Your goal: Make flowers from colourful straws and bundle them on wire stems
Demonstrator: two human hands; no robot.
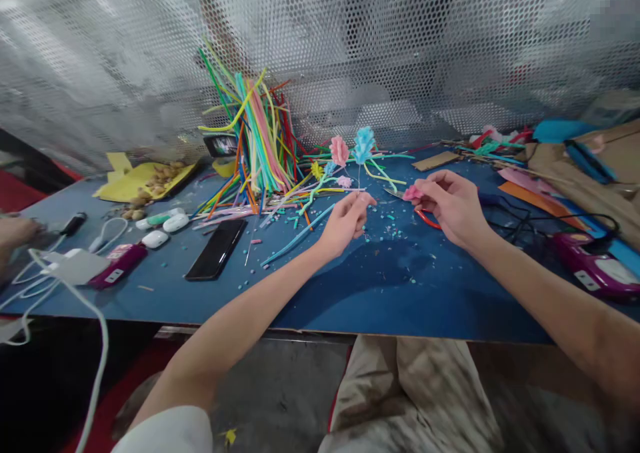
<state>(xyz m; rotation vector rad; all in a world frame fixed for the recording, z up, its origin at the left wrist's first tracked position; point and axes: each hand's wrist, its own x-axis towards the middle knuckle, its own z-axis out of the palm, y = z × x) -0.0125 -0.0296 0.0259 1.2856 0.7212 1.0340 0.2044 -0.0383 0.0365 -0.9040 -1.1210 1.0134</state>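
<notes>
My left hand [347, 223] is closed in a pinch around a thin wire stem that runs up to a fluffy blue flower [364, 144]. Close beside that one stands a pink flower [339, 151]; whether its stem is also in my fingers I cannot tell. Lower down show a small yellow flower [317, 170] and a small pale pink one [345, 182]. My right hand [450, 206] pinches a small pink fuzzy flower piece [412, 192]. Scissors with a red handle [429, 220] lie under and behind the right hand, partly hidden.
Colourful pipe cleaners [263, 140] stand bundled against the perforated metal screen [400, 53]. A black phone [216, 250], white cables [103, 333] and purple power strips [119, 265] lie on the blue table [320, 306]. Another person's hand [17, 232] is at far left. Clippings dot the tabletop.
</notes>
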